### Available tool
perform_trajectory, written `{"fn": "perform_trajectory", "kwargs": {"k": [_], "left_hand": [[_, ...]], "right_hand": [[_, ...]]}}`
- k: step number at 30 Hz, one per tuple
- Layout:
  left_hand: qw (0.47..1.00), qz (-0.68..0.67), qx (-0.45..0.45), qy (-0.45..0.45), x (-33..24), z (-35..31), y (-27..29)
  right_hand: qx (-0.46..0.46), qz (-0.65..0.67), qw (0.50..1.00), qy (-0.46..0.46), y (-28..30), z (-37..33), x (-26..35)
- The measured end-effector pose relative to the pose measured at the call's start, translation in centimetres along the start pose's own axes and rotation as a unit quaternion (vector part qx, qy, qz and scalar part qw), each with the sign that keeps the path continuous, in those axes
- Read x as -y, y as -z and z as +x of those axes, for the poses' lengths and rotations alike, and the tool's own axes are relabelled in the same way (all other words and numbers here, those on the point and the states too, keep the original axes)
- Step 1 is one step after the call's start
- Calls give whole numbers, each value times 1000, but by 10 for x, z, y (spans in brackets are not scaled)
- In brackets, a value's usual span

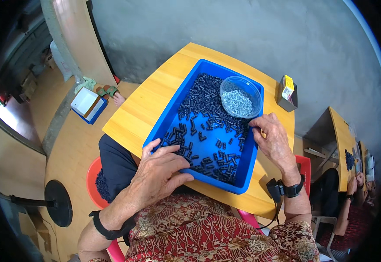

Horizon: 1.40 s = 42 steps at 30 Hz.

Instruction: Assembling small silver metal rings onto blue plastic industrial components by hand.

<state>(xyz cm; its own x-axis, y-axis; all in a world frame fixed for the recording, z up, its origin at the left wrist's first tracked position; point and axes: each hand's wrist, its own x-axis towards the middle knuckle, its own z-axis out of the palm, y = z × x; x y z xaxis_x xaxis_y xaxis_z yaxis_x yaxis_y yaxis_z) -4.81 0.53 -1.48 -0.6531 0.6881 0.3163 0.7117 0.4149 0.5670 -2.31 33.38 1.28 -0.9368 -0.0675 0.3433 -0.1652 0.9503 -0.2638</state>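
Observation:
A blue tray (211, 142) lies on the table in front of me. Small black cylindrical parts (199, 91) are heaped at its far end and scattered nearer to me. A clear round bowl (243, 80) sits in the far right corner, holding many small silvery metal pieces (237, 104). My left hand (161, 168) hovers over the near left rim, fingers spread and thumb apart, above some loose black parts. Beside the bowl, at the tray's right wall, my right hand (271, 136) has thumb and index finger pinched together; whatever is between them is hidden.
The yellow wooden table (144, 111) carries a dark box (288, 100) with a yellow packet at its right. A red tub (95, 174) of black parts stands below left, a red crate (304, 168) below right. Another person's hands (356, 181) work at a farther table.

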Motion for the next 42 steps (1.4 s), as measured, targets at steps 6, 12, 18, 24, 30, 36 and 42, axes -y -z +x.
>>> {"fn": "perform_trajectory", "kwargs": {"k": [6, 12, 18, 24, 30, 36, 42], "left_hand": [[1000, -5, 24, -13, -6, 2, 14], [999, -21, 45, -15, -9, 8, 21], [999, -27, 45, -4, -16, 7, 20], [998, -48, 43, -12, -18, 8, 20], [998, -53, 42, -9, -18, 7, 20], [997, -60, 42, -9, -23, 6, 21], [997, -67, 43, -3, -22, 4, 22]], "right_hand": [[141, -20, 990, 8, 35, 36, 21], [171, 41, 979, 101, 42, 76, 48], [297, 63, 936, 178, 12, 103, 51], [255, 37, 947, 191, -25, 102, 47], [284, -34, 930, 230, -36, 103, 45], [268, -41, 933, 237, -46, 100, 42], [271, -19, 932, 239, -51, 103, 42]]}}
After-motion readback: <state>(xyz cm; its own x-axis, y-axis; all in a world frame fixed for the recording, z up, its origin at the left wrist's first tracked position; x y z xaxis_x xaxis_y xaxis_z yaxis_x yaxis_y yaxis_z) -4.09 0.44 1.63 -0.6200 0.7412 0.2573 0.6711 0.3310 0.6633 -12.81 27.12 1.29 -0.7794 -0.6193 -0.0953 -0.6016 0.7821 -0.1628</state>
